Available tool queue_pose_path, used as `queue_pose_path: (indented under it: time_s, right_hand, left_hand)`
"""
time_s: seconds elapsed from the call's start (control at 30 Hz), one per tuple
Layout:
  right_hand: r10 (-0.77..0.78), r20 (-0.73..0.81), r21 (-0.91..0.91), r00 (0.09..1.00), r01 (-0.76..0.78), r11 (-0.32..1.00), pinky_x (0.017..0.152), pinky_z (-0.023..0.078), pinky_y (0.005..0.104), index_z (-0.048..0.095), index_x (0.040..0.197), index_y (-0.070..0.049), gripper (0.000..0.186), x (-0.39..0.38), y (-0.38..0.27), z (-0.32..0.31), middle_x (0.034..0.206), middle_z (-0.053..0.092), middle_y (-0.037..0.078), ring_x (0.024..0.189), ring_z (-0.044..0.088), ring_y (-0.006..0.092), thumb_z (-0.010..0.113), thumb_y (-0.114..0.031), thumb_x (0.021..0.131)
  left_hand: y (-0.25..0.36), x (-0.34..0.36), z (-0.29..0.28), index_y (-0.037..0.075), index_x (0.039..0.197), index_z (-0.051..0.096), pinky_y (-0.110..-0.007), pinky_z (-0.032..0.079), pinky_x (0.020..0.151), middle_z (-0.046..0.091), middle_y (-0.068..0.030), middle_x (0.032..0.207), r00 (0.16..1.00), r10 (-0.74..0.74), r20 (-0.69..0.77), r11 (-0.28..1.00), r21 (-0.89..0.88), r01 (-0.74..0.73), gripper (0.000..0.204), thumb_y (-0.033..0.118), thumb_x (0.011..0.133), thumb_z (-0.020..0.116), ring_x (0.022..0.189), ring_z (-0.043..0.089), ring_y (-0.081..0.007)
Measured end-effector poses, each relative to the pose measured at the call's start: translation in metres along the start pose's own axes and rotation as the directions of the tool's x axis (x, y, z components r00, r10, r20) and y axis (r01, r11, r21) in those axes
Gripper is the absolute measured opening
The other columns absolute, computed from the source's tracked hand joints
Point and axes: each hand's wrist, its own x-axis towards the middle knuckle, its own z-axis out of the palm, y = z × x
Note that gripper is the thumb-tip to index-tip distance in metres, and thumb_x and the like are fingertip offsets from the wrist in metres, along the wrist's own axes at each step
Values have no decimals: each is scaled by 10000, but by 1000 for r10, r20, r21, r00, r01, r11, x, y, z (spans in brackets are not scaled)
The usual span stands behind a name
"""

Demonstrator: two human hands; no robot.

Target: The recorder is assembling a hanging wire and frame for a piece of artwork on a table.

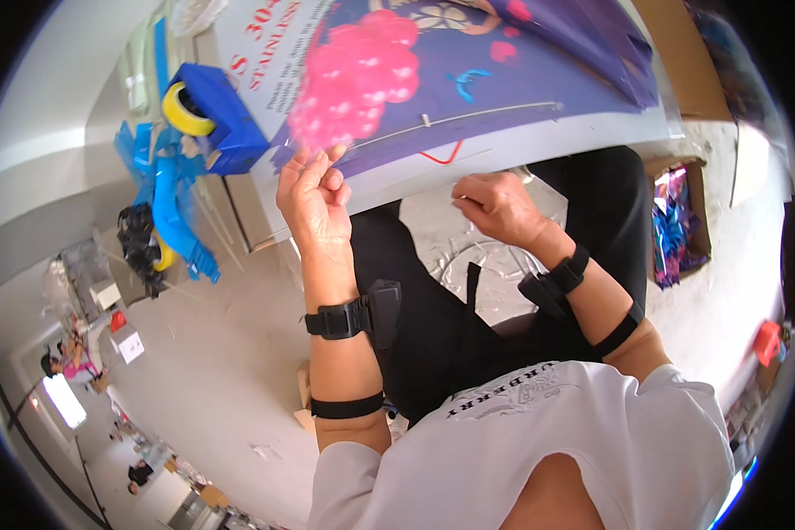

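Note:
A purple printed plastic sheet (495, 53) with a pink balloon-cluster picture (367, 75) lies on the box top in front of me. Along its near side runs a thin white stick (486, 115) with a small white piece partway along. My left hand (316, 194) is at the sheet's near left corner, thumb and fingers pinched where the stick's left end meets them. Over my lap, apart from the sheet, my right hand (502, 208) is closed with fingers curled; whatever it may hold is hidden. A bent red strip (446, 157) shows near the box edge.
A blue tape dispenser (230, 132) with a yellow roll stands at the left corner. Blue plastic strips (172, 208) hang below it. To the right, an open carton (702, 221) holds shiny purple and blue packets. Other people (75, 362) are far off at left.

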Motion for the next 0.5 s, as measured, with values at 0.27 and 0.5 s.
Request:
queue_pose_path:
  time_s: [0.27, 0.5]
  right_hand:
    - [123, 465, -266, 877, 6, 964, 595, 453, 458, 560, 668, -22, 159, 5, -18, -30, 617, 572, 164, 651, 582, 365, 622, -134, 763]
    - [235, 424, -352, 875, -80, 932, 674, 513, 415, 621, 712, -7, 155, 18, -15, -63, 707, 629, 181, 736, 639, 346, 631, -147, 776]
  left_hand:
    - [-41, -8, 59, 6, 1061, 434, -220, 276, 402, 635, -200, 881, 964, -154, 218, 984, 127, 129, 287, -23, 798, 543, 478, 364, -73]
    - [-51, -4, 75, 27, 1007, 457, -215, 274, 391, 618, -238, 962, 966, -158, 205, 971, 209, 115, 175, -22, 843, 491, 470, 355, -72]
